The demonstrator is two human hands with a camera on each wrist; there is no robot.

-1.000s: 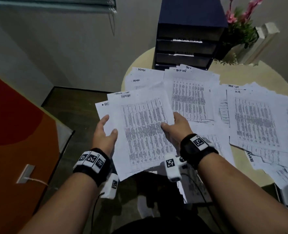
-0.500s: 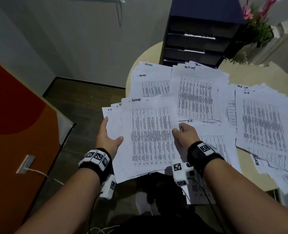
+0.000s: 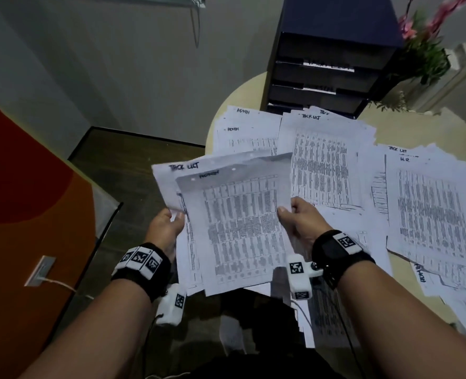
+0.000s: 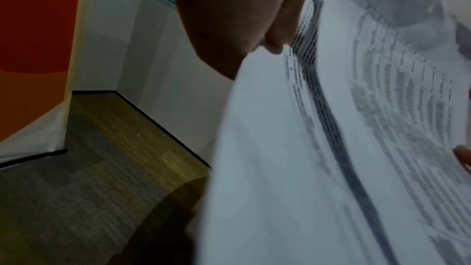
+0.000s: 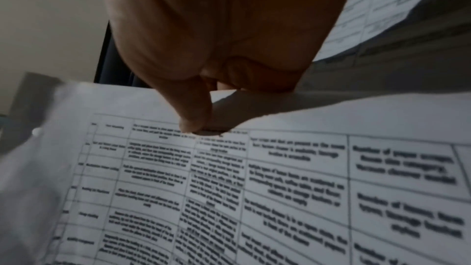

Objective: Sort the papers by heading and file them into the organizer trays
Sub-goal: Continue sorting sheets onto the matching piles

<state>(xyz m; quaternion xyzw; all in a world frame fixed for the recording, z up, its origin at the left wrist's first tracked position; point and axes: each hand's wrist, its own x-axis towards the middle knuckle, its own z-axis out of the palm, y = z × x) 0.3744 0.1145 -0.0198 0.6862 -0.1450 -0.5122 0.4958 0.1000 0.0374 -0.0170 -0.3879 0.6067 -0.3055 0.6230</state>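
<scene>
— How are you holding it?

— I'm pinching the top white printed sheet headed ADMIN (image 3: pixel 240 228) by its right edge with my right hand (image 3: pixel 298 220), thumb on the printed face and fingers curled behind it. My left hand (image 3: pixel 165 228) is gripping the left edge of the small stack of white sheets underneath (image 3: pixel 169 184), whose next page is showing a TASK LIST heading.

— Where is all that?

— I'm holding it in the air in front of me, just off the near-left edge of the round pale wooden table (image 3: pixel 417 132), not resting on anything.

— Which step is this?

— I judge I'm peeling the ADMIN sheet off the mixed stack, sorting by heading. Filing is barely begun: loose printed papers (image 3: pixel 431 214) are lying all over the table, headed ADMIN, TASK LIST and H.R.

— What does the next move call for?

— Probably lifting this one sheet clear without dragging the TASK LIST page along, then carrying it to the ADMIN sheets at the far left of the table (image 3: pixel 242 132), or to its tray in the dark blue tiered organizer (image 3: pixel 335 50) behind them. I can't read the tray labels.

— How does the sheet look?

— Thin, bowing between my hands, covered by a dense ruled table of small print, with punched holes along the top.
</scene>
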